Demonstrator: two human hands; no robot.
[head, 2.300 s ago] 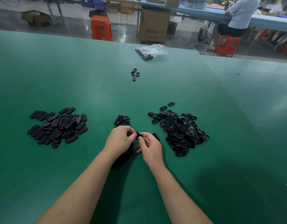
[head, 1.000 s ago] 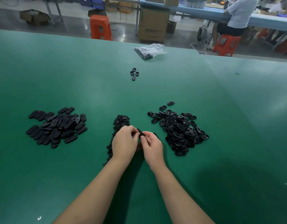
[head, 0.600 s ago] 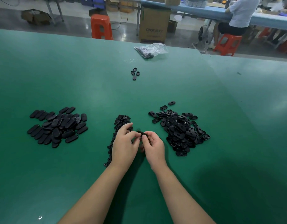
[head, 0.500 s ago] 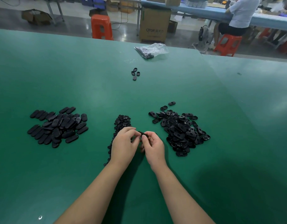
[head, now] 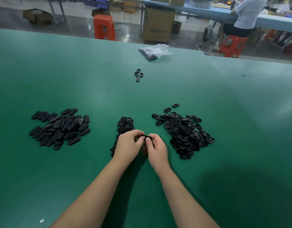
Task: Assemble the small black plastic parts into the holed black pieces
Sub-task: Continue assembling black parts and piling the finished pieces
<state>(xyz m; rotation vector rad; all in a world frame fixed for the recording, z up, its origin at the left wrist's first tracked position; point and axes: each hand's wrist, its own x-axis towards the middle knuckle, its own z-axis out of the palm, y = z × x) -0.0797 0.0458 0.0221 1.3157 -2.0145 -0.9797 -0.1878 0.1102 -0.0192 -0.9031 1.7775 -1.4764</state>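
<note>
Green worktable: both hands, left hand and right hand, pinch one holed piece mid-assembly; finished-looking pile at 9 o'clock, larger holed pile at 3 o'clock apparently remaining.

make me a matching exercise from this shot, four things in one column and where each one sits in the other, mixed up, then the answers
Things:
1. pile of holed oval pieces
2. pile of smooth oval pieces
3. clear plastic bag
4. single oval piece

Places:
A. far edge of the green table
B. to the left of both hands
C. pinched between the left hand and the right hand
D. to the right of both hands

Pairs: 1-D, 2-B, 3-A, 4-C
</note>
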